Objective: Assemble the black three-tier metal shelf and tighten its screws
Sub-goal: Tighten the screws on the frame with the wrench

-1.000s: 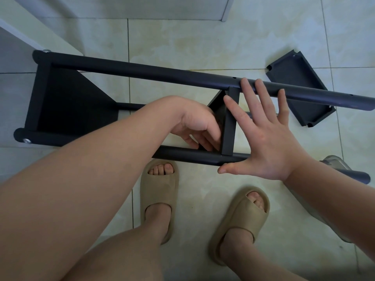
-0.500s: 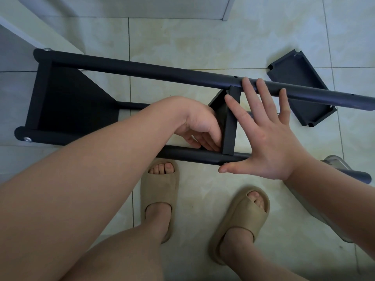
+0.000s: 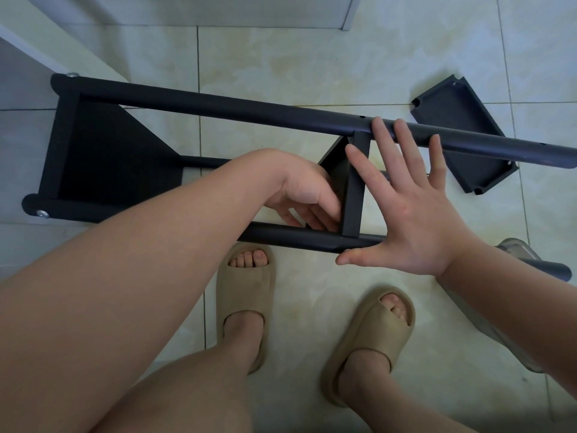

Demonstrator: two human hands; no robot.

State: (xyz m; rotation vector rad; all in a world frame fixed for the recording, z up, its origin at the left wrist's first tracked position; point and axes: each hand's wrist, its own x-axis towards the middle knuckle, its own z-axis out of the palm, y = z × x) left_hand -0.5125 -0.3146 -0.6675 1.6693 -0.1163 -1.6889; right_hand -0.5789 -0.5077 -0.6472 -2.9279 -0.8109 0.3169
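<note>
The black shelf frame (image 3: 218, 107) lies on its side on the tiled floor. One triangular tier (image 3: 103, 157) is fixed at its left end, with silver screw heads at the pole ends. A second tier (image 3: 354, 189) stands between the poles near the middle. My left hand (image 3: 303, 195) reaches in from the left, its fingers curled against that tier's inner face, fingertips partly hidden. My right hand (image 3: 406, 210) is spread flat, fingers straight, pressing the tier's right edge; its fingertips lie over the far pole. A third, loose tier (image 3: 462, 135) lies on the floor beyond the far pole.
My feet in beige slippers (image 3: 246, 295) stand just before the near pole. A translucent container (image 3: 515, 254) sits at the right behind my forearm. A white cabinet (image 3: 46, 51) borders the frame's left end. Open tile lies beyond the frame.
None of note: both hands stay on the middle tier, and the frame has barely shifted.
</note>
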